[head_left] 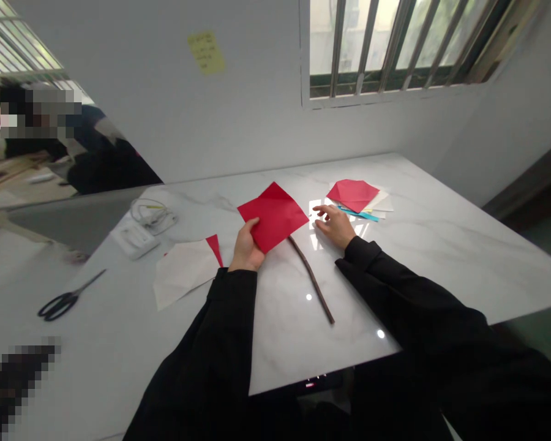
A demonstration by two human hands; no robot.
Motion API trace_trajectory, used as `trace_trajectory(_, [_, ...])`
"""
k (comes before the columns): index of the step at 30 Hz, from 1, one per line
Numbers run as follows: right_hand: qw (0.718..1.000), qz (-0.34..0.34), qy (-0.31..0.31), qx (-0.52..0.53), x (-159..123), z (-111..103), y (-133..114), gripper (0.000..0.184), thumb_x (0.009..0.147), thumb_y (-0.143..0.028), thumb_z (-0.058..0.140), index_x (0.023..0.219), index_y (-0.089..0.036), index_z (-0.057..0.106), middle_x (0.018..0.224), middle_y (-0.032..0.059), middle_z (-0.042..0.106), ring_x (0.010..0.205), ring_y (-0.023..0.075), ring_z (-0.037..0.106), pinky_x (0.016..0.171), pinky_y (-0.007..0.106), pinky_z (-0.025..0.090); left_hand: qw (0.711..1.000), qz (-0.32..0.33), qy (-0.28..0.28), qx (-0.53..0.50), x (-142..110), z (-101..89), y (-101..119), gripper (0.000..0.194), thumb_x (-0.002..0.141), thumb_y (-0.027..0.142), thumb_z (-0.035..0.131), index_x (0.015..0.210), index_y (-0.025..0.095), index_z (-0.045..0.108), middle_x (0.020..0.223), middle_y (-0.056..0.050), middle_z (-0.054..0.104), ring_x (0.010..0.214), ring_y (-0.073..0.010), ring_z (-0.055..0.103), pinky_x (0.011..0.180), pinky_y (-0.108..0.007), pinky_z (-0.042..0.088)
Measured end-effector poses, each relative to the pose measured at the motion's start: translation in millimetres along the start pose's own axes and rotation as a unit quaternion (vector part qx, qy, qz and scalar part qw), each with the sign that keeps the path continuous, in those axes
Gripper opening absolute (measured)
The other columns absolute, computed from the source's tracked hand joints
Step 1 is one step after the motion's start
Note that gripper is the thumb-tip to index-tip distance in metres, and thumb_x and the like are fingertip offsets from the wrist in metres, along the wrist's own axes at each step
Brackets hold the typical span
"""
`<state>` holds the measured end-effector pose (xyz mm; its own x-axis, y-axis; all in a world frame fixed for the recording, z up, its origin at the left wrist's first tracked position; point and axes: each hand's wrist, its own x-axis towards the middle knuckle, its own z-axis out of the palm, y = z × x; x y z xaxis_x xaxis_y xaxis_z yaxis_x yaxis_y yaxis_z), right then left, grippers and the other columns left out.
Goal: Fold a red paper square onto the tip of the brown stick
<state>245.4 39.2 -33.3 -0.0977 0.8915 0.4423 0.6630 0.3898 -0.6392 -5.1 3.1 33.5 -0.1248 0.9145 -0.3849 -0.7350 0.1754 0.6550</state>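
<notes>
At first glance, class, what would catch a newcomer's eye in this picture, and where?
The bright red paper held in the left hand, near the middle, stands out first. Next come the dark stick below it in view, on the white table, and the pile of coloured paper beyond the right hand.

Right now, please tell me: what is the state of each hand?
Left hand: closed, holding red paper.
Right hand: open, fingers slightly bent, nothing visible held.

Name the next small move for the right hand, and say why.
Probably bring the right hand to the free right-hand corner of the red paper: only the left hand grips the sheet, at its lower left edge, while the right hand's fingers are parted near that corner.
</notes>
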Motion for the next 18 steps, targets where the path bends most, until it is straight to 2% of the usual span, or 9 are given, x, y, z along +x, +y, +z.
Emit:
trace_trajectory(4, [0.998,-0.039,-0.045,-0.011,1.4,18.3,-12.8,0.039,0.095,-0.013,0.065,0.132,-0.016,0.075,0.112,0.0101,0.074,0.087,0.0206,0.067,0.091,0.034,0.054,1.000,0.000,0.020,-0.011,1.8,-2.1,1.7,0.015,0.096,0.010,0.064,0.106,0.012,0.074,0.088,-0.008,0.082,0.074,-0.0188,0.078,0.080,-0.029,0.067])
trace_trajectory(9, [0.995,-0.013,-0.075,-0.060,12.7,32.8,-27.2,0.037,0.097,-0.012,0.064,0.133,-0.015,0.076,0.109,0.0102,0.075,0.080,0.0189,0.066,0.085,0.032,0.052,1.000,0.000,0.015,-0.026,4.7,-5.8,2.7,0.017,0.096,0.010,0.063,0.108,0.011,0.075,0.090,-0.009,0.082,0.076,-0.0203,0.080,0.085,-0.031,0.068])
trace_trajectory(14, [0.993,0.009,-0.079,-0.082,20.3,35.4,-32.7,0.020,0.099,-0.014,0.064,0.107,-0.015,0.082,0.100,0.0098,0.076,0.082,0.0194,0.066,0.079,0.030,0.047,1.000,0.005,0.014,-0.027,3.3,-8.0,2.4,0.024,0.092,0.009,0.066,0.114,0.011,0.074,0.090,-0.009,0.083,0.080,-0.0232,0.082,0.085,-0.035,0.069])
trace_trajectory(18, [0.995,0.002,-0.072,-0.074,5.9,26.5,-27.4,0.015,0.098,-0.016,0.067,0.099,-0.015,0.082,0.094,0.0083,0.076,0.080,0.0188,0.065,0.077,0.029,0.046,1.000,0.002,0.007,-0.026,2.4,-7.7,3.1,0.032,0.090,0.009,0.068,0.121,0.012,0.074,0.091,-0.010,0.084,0.086,-0.0260,0.083,0.084,-0.037,0.070])
